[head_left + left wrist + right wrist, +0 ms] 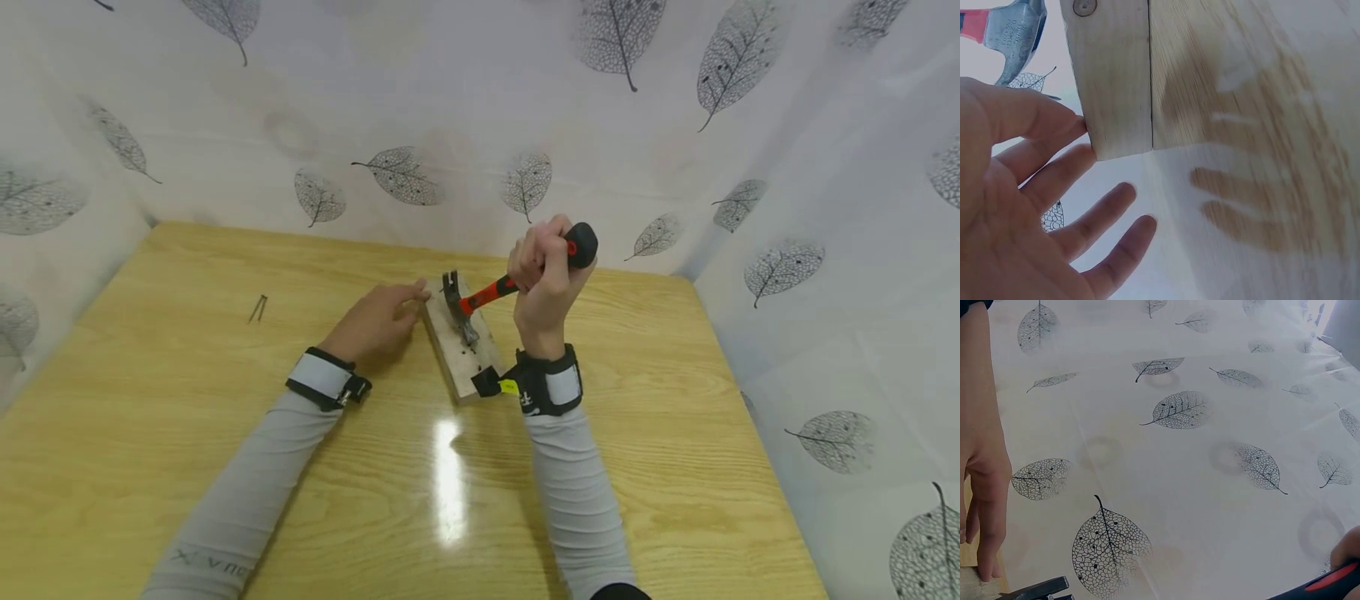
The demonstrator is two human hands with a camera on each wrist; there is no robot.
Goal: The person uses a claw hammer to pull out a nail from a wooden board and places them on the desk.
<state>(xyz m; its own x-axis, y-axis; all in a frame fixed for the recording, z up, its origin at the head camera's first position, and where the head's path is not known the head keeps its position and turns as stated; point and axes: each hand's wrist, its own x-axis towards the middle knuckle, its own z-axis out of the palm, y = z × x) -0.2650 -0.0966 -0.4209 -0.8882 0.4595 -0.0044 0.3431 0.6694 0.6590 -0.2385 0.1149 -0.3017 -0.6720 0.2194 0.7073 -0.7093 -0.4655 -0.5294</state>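
- The right wrist view shows almost nothing of the work: only the hammer's claw at the lower left edge, a sliver of its red and black grip at the lower right, and the leaf-printed backdrop point(1179, 444) filling the rest.
- In the left wrist view the hammer point(491, 290) is cut off at the top left corner; stamped letters on its steel head are too blurred to read.
- The near end of the wood block point(460, 346) is partly hidden behind the right wrist strap point(551, 386) in the head view. Dark specks on the block's top face are too small to identify.
- The right hand point(546, 275) is curled tight round the black end of the hammer's handle, raised above the bench point(187, 433); the steel head points down at the block's top face, and whether it touches cannot be told.
- The left hand point(372, 321) is spread with straight fingers; the fingertips point(1082, 128) touch the block's far end, the palm low to the bench.
- The block lies on the bench between the two hands, lengthwise away from the person.
- A nail head point(1084, 7) sits flush in the block near its edge.
- Two thin nails point(258, 307) lie on the bench well apart to the left.
- The left sleeve point(225, 517) bears writing, partly readable as "UA".
- A small yellow tag on the right wrist strap is unreadable.
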